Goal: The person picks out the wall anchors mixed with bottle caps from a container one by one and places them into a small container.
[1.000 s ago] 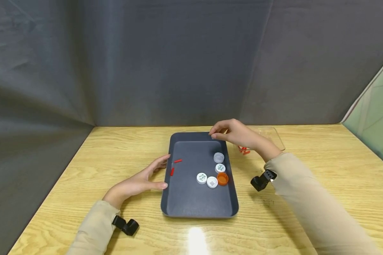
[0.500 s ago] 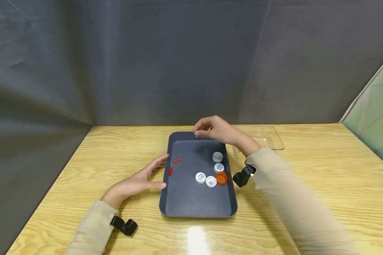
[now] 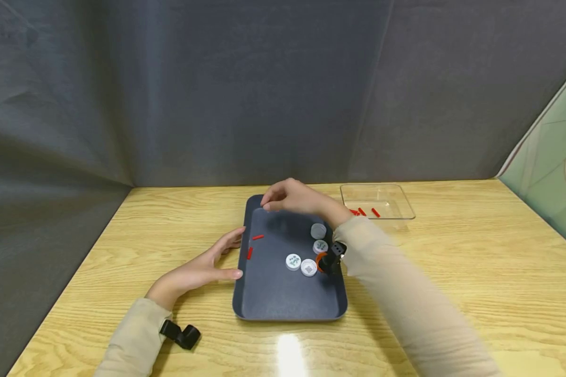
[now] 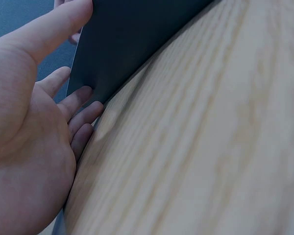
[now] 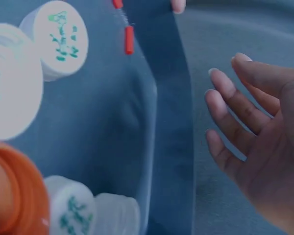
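Observation:
My left hand (image 3: 193,275) rests at the left side of a dark grey tray (image 3: 287,303), thumb and fingertips touching its wall in the left wrist view. Two small red sticks, one a far red stick (image 3: 258,237) and one a near red stick (image 3: 250,253), lie inside by that wall. Over the tray's far end hovers my right hand (image 3: 294,196), fingers loosely bent. Nothing shows between those fingers (image 5: 220,103) in the right wrist view. White caps with green marks, such as one white cap (image 3: 293,262), and an orange cap (image 5: 22,196) lie toward the tray's right side.
A clear rectangular box (image 3: 382,199) with several red sticks (image 3: 375,212) stands right of the tray's far end on the wooden table (image 3: 453,251). Behind the table hangs a grey cloth (image 3: 264,94). A translucent cap (image 3: 318,231) lies at the tray's right wall.
My right hand has moved left, from beside the clear box to above the tray's far left part. The red sticks in the box now show. The left hand stays at the tray.

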Available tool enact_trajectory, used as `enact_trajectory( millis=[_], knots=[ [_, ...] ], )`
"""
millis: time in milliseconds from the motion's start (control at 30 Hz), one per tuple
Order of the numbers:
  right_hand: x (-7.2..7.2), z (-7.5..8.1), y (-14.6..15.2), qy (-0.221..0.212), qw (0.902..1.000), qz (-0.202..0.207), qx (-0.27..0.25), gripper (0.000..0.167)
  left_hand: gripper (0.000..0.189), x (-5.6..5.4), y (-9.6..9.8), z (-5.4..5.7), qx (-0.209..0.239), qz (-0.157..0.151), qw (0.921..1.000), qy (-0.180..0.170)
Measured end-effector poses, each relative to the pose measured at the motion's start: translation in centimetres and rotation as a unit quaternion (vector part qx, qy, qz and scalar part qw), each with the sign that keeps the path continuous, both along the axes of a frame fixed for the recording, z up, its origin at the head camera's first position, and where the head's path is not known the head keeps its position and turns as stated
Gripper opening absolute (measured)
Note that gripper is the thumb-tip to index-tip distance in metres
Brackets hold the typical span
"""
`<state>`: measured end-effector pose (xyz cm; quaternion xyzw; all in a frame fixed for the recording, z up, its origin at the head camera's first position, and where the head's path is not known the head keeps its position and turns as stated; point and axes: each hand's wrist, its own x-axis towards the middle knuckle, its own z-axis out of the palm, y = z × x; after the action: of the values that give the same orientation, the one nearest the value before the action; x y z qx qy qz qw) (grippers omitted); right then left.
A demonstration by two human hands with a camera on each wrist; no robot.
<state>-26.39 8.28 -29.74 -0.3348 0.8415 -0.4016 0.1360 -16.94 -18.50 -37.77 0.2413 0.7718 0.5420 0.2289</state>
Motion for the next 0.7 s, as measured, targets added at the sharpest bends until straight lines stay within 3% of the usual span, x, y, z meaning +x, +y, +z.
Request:
enact_trajectory(
  millis=[400,700],
  knots=[
    [-0.7,-1.9,-1.6,-0.061,0.9968,0.023,0.047,0.023,0.089,-0.1,0.1,0.0,0.006,0.001,0.9999,-0.009],
    [-0.5,-2.9,-2.3,-0.096,0.9907,0.064,0.073,0.021,0.089,0.1,0.3,-0.1,0.013,0.003,0.9998,-0.013]
  ],
)
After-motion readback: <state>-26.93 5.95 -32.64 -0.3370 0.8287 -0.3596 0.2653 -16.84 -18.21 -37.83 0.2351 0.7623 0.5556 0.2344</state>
